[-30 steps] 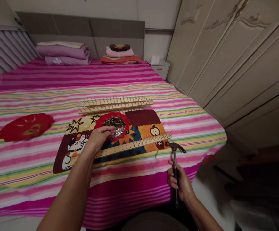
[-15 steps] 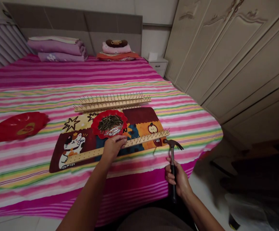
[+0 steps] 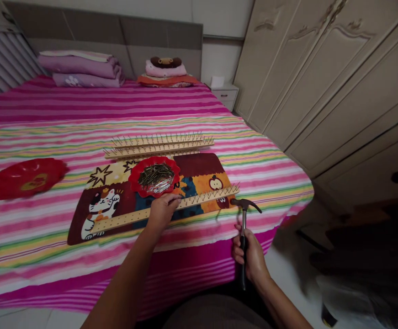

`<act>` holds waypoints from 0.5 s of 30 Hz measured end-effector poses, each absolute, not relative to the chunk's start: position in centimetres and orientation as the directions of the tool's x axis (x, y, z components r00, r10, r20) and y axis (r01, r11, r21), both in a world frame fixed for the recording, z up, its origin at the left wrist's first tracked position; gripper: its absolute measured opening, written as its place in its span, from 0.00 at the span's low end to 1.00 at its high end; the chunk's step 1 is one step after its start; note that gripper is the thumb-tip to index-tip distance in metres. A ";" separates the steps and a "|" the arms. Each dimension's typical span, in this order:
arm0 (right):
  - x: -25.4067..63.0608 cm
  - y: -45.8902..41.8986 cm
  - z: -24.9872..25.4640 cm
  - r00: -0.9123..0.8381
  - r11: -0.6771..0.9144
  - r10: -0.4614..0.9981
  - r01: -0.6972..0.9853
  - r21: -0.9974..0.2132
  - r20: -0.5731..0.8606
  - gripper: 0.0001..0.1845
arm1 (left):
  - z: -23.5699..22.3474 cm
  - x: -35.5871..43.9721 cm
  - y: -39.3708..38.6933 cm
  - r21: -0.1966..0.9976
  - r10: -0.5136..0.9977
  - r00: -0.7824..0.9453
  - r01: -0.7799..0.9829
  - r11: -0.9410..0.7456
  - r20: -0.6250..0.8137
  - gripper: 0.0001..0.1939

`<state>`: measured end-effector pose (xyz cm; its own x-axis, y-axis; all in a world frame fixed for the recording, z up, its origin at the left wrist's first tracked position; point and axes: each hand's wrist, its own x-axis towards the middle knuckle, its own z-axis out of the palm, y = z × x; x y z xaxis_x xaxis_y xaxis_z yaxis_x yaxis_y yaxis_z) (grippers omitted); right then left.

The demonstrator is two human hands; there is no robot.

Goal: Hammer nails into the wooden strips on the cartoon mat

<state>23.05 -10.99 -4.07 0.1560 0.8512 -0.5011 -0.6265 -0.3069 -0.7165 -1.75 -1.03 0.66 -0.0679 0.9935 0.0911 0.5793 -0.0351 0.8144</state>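
Note:
My left hand (image 3: pixel 162 211) sits low over a long wooden strip (image 3: pixel 202 201) studded with upright nails, its fingers pinched together just below a red scalloped plate (image 3: pixel 132 180). Whether those fingers hold a nail is hidden. The plate carries a heap of loose nails (image 3: pixel 156 175) and rests on a patchwork cat mat (image 3: pixel 195 164). My right hand (image 3: pixel 252 258) grips the black handle of a claw hammer (image 3: pixel 243 224), head up, near the strip's right end. Behind the plate lie further nail-studded wooden strips (image 3: pixel 159 146).
Everything lies on a bed with a pink striped cover (image 3: pixel 82 105). A second red plate (image 3: pixel 23 179) sits to the left. Folded bedding (image 3: pixel 82 66) lies at the headboard, and a tall cream wardrobe (image 3: pixel 308 77) stands along the right side.
My left hand has moved right and toward the front strip, away from the plate's lower left edge. The hammer stays in my right hand, and the view has shifted slightly.

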 end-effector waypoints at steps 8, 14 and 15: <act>21.4 -10.5 4.3 0.045 -0.348 0.932 -0.175 -0.921 -0.361 0.22 | 0.0 -1.6 -1.3 0.712 0.982 -0.003 0.689 -0.136 0.190 0.06; 18.9 -7.7 6.5 -0.236 -0.042 0.966 0.262 -0.964 -0.107 0.17 | -0.2 -1.4 -1.4 0.669 0.983 0.007 0.732 -0.130 0.183 0.07; 18.5 -7.3 6.4 -0.255 0.008 0.965 0.278 -0.960 -0.066 0.17 | -0.2 -1.4 -1.4 0.669 0.984 0.008 0.732 -0.129 0.181 0.07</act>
